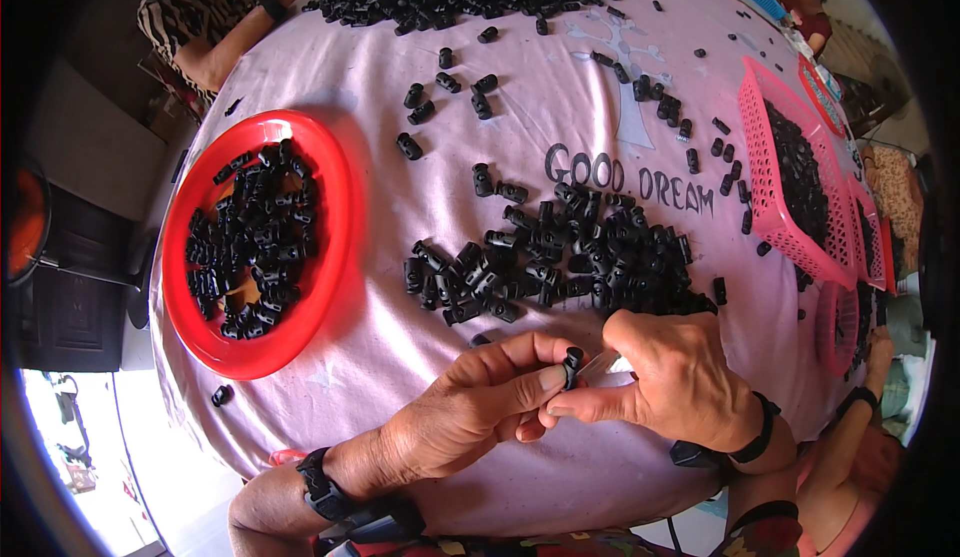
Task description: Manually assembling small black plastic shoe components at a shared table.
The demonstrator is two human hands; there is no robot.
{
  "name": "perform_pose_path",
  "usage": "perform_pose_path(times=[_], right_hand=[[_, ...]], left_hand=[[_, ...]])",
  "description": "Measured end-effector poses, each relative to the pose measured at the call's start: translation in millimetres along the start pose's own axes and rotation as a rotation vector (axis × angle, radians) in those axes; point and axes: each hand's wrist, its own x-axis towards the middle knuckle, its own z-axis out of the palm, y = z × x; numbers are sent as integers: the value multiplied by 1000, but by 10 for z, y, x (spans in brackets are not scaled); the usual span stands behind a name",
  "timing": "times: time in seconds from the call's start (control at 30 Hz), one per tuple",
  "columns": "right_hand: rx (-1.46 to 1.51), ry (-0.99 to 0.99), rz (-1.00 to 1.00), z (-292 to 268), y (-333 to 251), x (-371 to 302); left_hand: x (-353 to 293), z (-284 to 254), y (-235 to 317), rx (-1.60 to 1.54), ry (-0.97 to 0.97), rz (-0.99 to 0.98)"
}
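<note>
A small black part (573,361) is pinched in the left hand's (500,389) fingers; just beside, the right hand's (675,377) fingers close on a pale, partly hidden item (604,364). Beyond, black parts (600,257) cover some of the pink-clothed tabletop (395,227), right of a red tray (338,247).

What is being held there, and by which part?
The left hand pinches a small black piece by its side, between thumb and fingers; what the right hand grips, if anything, is unclear.

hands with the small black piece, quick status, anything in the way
Left hand pinching small black piece. Right hand close beside it, grip unclear. Loose black pile just beyond both hands; no obstruction seen at the piece.
</note>
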Motion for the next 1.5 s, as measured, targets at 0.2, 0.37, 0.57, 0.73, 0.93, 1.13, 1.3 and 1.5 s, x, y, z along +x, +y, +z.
perform_pose_path(times=[0.2, 0.37, 0.57, 0.73, 0.93, 1.13, 1.3, 1.5], right_hand=[[-9, 4, 0, 0, 2, 4], [-17, -3, 2, -3, -11, -1], [-43, -10, 8, -12, -40, 0], [-55, 3, 7, -5, -43, 4], [-47, 7, -12, -4, -30, 0], [-82, -23, -22, -24, -38, 10], [-87, -4, -34, -26, -41, 11], [-105, 3, -50, -21, -36, 7]], left_hand=[[2, 55, 45, 60, 22, -22], [2, 3, 29, 14, -13, -20], [-5, 19, 26, 29, 10, -18], [-7, 18, 16, 34, 16, -12], [-5, 41, 20, 77, 44, -25], [-5, 55, 26, 84, 64, -38], [9, 44, 18, 99, 33, -32], [5, 31, 23, 85, 12, -44]])
